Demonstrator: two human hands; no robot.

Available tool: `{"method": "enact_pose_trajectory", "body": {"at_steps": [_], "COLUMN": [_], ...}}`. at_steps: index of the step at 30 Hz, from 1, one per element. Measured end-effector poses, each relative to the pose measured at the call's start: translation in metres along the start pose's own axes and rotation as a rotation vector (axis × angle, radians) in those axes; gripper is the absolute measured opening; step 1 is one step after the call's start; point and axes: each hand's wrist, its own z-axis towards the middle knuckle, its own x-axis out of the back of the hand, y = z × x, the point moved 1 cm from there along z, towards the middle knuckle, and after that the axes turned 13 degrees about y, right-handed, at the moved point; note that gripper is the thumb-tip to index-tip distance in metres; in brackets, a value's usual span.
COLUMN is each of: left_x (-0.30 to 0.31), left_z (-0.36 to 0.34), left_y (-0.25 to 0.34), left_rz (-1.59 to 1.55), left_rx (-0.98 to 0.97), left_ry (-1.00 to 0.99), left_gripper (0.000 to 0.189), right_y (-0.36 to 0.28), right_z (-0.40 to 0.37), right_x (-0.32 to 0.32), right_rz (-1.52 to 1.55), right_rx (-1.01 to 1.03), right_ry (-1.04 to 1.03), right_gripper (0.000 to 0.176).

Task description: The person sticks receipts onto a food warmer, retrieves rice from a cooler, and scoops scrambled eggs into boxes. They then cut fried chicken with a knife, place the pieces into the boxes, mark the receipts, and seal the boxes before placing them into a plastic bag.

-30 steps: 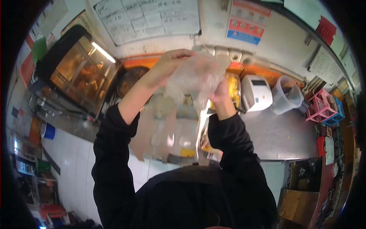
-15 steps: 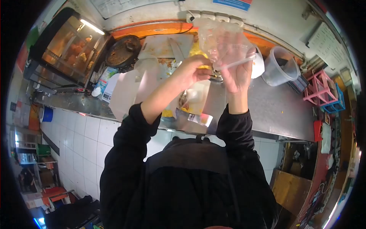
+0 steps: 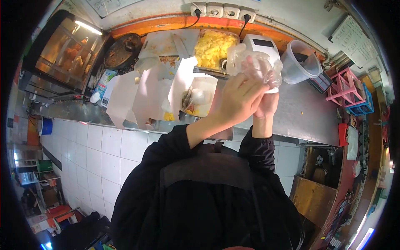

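Note:
A clear plastic glove [image 3: 273,77] is partly over my right hand [image 3: 267,105], whose fingers show faintly through the film and look extended. My left hand [image 3: 246,96] crosses in front, its fingers pinched on the glove near the cuff, and hides part of my right hand. To the left, an open paper box [image 3: 211,83] holds a white rounded lump [image 3: 201,96] and other food. Beyond my hands lies a metal tray of yellow food pieces [image 3: 214,46].
More open paper boxes [image 3: 123,96] stand on the steel counter [image 3: 308,110]. A white device with a dark display [image 3: 261,45] and a clear plastic tub [image 3: 298,68] are at the back right. A lit display case [image 3: 68,52], dark pan [image 3: 121,54] and cutting board [image 3: 160,43] stand left.
My left hand has moved right and now grips the glove by my right hand. The glove has come down further over the right hand. The view has shifted, showing the boxes and yellow food more fully.

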Motion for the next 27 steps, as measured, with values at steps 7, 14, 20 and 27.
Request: {"method": "enact_pose_trajectory", "body": {"at_steps": [7,14,20,27], "left_x": [-0.010,-0.004,0.044,0.126], "left_z": [-0.045,-0.088,-0.125,-0.226], "left_y": [-0.004,0.010,-0.028,-0.063], "left_rz": [0.113,-0.070,-0.171,-0.091], "left_rx": [-0.086,-0.207,0.092,1.090], "left_ry": [0.005,-0.067,-0.168,-0.130], "left_gripper": [0.022,0.027,0.021,0.022], "right_y": [-0.010,0.012,0.070,0.158], "right_z": [-0.001,0.000,0.035,0.010], "right_x": [0.025,0.039,0.103,0.098], "right_rz": [0.347,0.565,-0.724,-1.977], "right_rx": [-0.286,-0.324,0.043,0.333], "right_ry": [-0.055,-0.038,-0.047,-1.040], "right_gripper": [0.080,0.077,0.040,0.019]}}
